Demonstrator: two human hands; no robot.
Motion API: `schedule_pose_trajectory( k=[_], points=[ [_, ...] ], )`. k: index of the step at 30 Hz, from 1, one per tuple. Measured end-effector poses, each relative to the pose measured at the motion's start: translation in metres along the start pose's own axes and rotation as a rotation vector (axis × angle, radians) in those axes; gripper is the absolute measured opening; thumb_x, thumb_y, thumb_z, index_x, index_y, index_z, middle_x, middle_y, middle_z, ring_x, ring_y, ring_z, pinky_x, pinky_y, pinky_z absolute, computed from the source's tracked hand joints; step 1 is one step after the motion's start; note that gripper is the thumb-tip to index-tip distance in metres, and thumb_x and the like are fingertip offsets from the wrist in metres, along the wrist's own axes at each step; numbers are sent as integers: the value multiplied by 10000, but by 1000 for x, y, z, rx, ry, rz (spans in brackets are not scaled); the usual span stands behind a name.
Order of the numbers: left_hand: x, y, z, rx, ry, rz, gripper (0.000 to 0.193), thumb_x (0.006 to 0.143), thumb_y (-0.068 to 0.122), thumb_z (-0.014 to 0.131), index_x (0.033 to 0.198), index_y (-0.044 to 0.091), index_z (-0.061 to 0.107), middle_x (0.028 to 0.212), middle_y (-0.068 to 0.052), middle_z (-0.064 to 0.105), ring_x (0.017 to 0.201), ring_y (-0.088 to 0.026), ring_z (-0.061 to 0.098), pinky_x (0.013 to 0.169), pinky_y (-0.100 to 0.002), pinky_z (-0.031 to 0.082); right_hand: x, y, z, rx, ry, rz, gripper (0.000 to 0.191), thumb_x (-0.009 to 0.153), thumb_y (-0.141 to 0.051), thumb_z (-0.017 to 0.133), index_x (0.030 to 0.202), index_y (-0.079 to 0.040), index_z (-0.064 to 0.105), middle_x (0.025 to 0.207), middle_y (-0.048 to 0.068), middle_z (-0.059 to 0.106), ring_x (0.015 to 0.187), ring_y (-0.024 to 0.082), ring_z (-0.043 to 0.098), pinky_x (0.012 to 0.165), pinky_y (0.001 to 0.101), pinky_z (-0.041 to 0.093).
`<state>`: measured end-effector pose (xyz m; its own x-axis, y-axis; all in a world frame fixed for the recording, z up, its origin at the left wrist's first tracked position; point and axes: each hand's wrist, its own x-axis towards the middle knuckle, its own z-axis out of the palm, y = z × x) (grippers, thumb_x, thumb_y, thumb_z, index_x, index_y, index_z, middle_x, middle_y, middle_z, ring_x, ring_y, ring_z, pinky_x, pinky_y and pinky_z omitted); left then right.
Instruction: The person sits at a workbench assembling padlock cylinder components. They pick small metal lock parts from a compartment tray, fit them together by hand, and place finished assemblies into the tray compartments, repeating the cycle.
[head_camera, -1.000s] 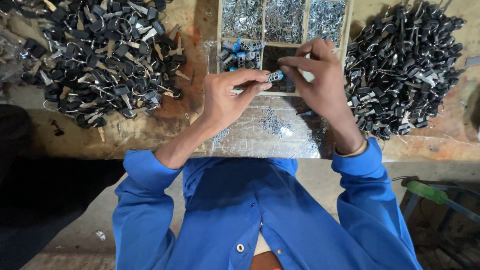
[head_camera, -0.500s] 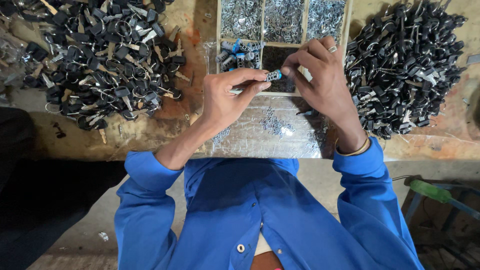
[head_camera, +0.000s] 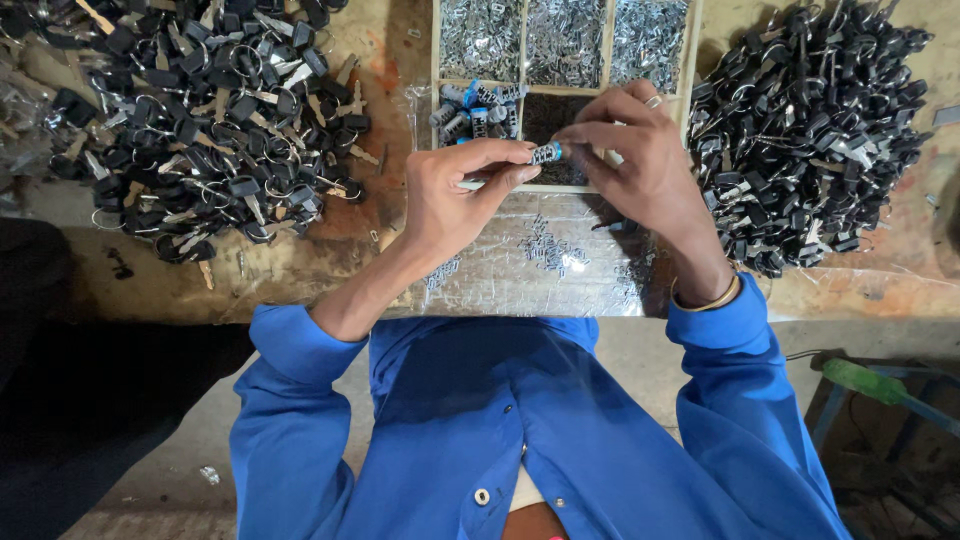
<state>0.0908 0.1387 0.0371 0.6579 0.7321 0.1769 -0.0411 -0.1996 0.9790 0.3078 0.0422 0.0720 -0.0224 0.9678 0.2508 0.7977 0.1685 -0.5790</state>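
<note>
Two heaps of black-headed keys flank a wooden divided tray (head_camera: 690, 75) on the worn brown surface (head_camera: 330, 260). Well to the left of the tray lies the looser heap (head_camera: 200, 120), keys with rings spread flat. Just below the tray's near edge, a clear plastic sheet (head_camera: 540, 275) carries a scatter of tiny metal bits (head_camera: 545, 250). The left hand (head_camera: 450, 200) rises in front of the tray's lower left compartment, thumb and forefinger pinched shut on a small silvery cylinder with a blue end (head_camera: 546, 153), held just above the tray's near rim. The right hand (head_camera: 645, 175) meets it from the other side, fingertips closed at the cylinder's blue end; whether it grips the cylinder or some smaller piece pressed against it is hard to tell. Similar blue-and-silver cylinders (head_camera: 475, 108) fill the tray's lower left compartment, with silver parts in the upper ones. Right of the tray sits the denser heap (head_camera: 810, 130).
</note>
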Motion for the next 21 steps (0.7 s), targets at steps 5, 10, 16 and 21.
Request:
schedule_pose_trajectory(
  k=[5, 10, 16, 21],
  points=[
    [0, 0, -1, 19, 0, 21, 170, 928, 15, 809, 1089, 4, 756, 1073, -107, 792, 967, -160, 793, 826, -269, 660, -5, -3, -1, 198, 68, 78, 177, 902, -45, 867, 1063, -59, 795, 1039, 75, 687, 996, 248, 608, 905, 371, 465],
    [0, 2, -1, 14, -3, -4, 165, 928, 18, 808, 1085, 7, 759, 1077, -105, 793, 966, -161, 794, 810, -265, 659, -8, 0, -3, 185, 149, 135, 141, 944, -47, 890, 1050, -59, 799, 1043, 72, 700, 990, 222, 629, 859, 328, 488],
    [0, 2, 0, 16, 0, 3, 159, 928, 19, 813, 1078, 9, 761, 1081, -102, 793, 965, -154, 793, 817, -266, 662, -10, 5, 7, 442, 160, 207, 145, 935, -17, 862, 1035, -2, 757, 1084, 86, 667, 987, 150, 617, 833, 280, 466],
    [0, 0, -1, 1, -12, 3, 156, 924, 21, 814, 1068, 1, 758, 1084, -108, 792, 962, -158, 789, 823, -269, 662, -12, 2, 21, 847, 77, 320, 107, 1023, 22, 709, 1127, 18, 727, 1183, 102, 664, 1110, 149, 635, 977, 283, 524]
  ],
)
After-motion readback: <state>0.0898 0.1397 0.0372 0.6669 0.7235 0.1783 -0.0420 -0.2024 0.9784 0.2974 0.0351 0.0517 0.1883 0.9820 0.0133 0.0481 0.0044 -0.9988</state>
